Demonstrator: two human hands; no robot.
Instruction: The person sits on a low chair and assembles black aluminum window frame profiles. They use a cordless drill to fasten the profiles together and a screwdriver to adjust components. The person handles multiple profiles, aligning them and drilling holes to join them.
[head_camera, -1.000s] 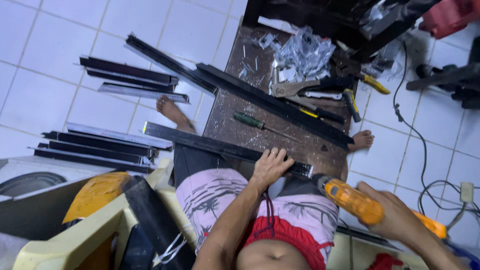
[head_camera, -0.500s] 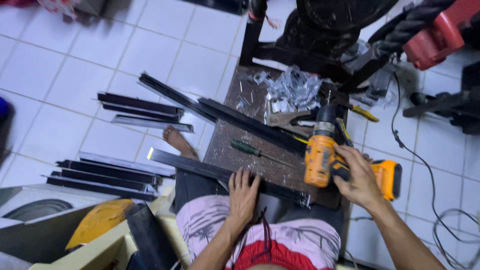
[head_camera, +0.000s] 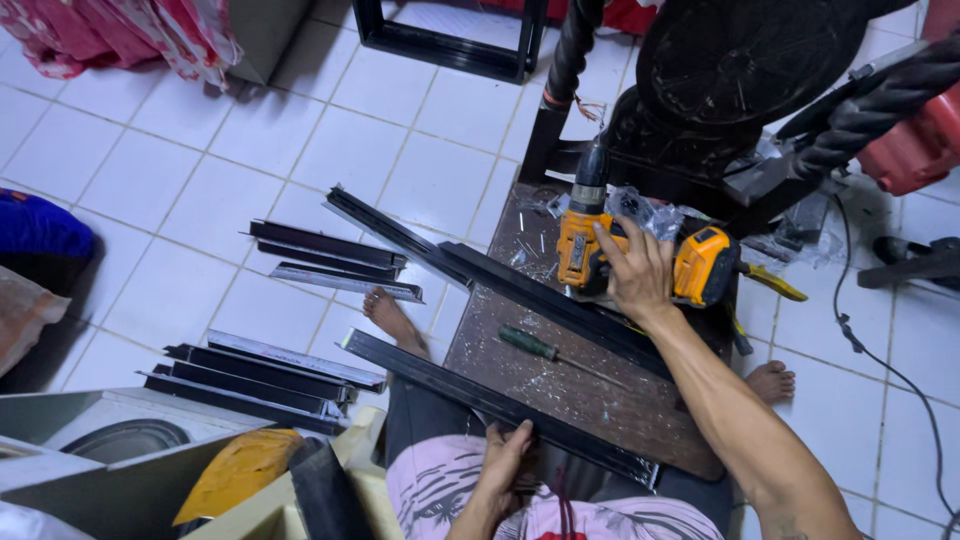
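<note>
Yellow-and-black cordless drill (head_camera: 640, 262) gripped in the right hand (head_camera: 632, 272), fingers wrapped around its body, chuck pointing toward 12 o'clock above a low wooden table (head_camera: 590, 395). At 7 o'clock from that hand, the left hand (head_camera: 503, 462) curls over the near end of a long black metal rail (head_camera: 490, 402) lying across the table's near edge. A second black rail (head_camera: 555, 300) lies just below the drill. A green-handled screwdriver (head_camera: 545, 350) rests between the 2 rails. At 9 o'clock, stacked black rails (head_camera: 330, 260) lie on white floor tiles (head_camera: 150, 170).
</note>
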